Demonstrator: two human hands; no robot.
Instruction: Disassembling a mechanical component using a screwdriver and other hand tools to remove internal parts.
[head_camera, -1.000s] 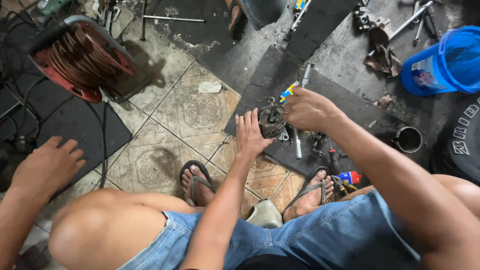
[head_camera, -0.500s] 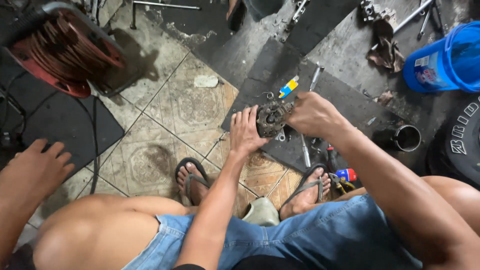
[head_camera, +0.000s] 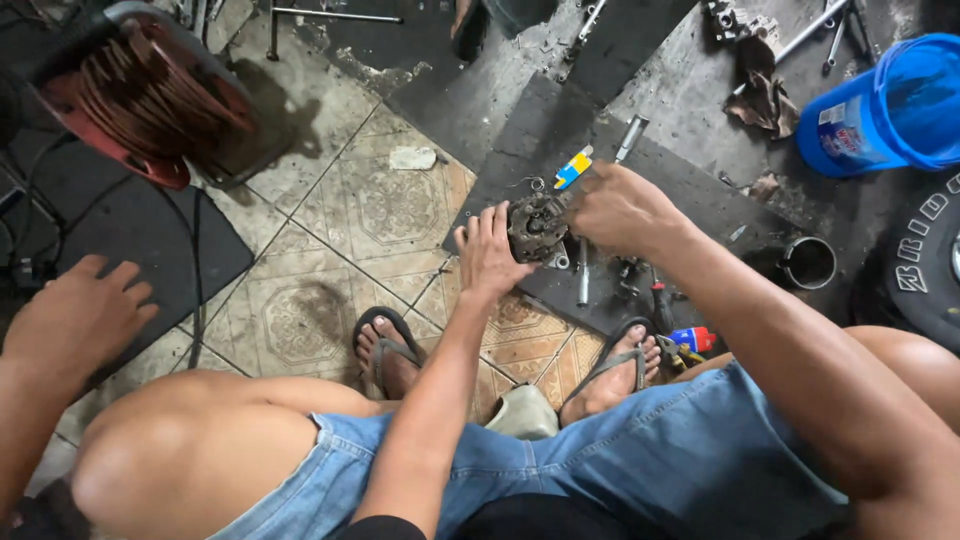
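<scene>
Both hands (head_camera: 555, 235) gripping round greasy metal part (head_camera: 535, 226), patterned tiles (head_camera: 385, 205)

The round part (head_camera: 537, 228) is looking like dull, grimy cast metal, rough and matt. The floor (head_camera: 330, 240) is showing worn, stained patterned tile, with matt black rubber mats (head_camera: 520, 110) lying over it. The bucket (head_camera: 885, 105) is gleaming as smooth blue plastic.

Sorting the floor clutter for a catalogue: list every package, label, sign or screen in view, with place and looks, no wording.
Blue plastic bucket, top right on the dark mat: round, lying tilted, with a pale rectangular label on its side.
Small can, by the sandalled foot near the right knee: red cap, blue body.
Tyre, right edge: black, raised white lettering on its sidewall.
No signs or screens.
</scene>
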